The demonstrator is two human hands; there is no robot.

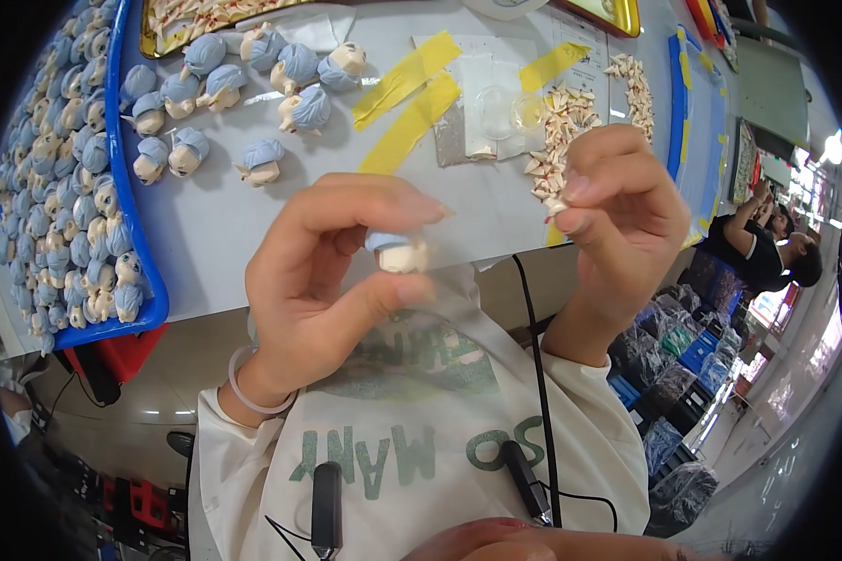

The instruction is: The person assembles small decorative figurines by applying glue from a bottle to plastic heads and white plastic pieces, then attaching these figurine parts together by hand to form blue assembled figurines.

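My left hand (313, 257) is closed on a small doll head (401, 256) with pale blue hair and a cream face, pinched between thumb and fingers in front of the table edge. Motion blurs the head slightly, and my fingers cover part of it. To the right, the thumb and fingertips of my right hand (622, 192) pinch a small cream pointed piece (555, 206) with a reddish tip. That hand is next to a pile of similar pointed pieces (571, 110) on the table. The two held parts are apart.
A blue tray (150, 280) full of similar heads stands at the left. Several loose heads (220, 82) lie beside it. Yellow tape strips (407, 122) and a clear round dish (493, 112) lie mid-table. A black cable (538, 374) hangs before me. Other people are at far right.
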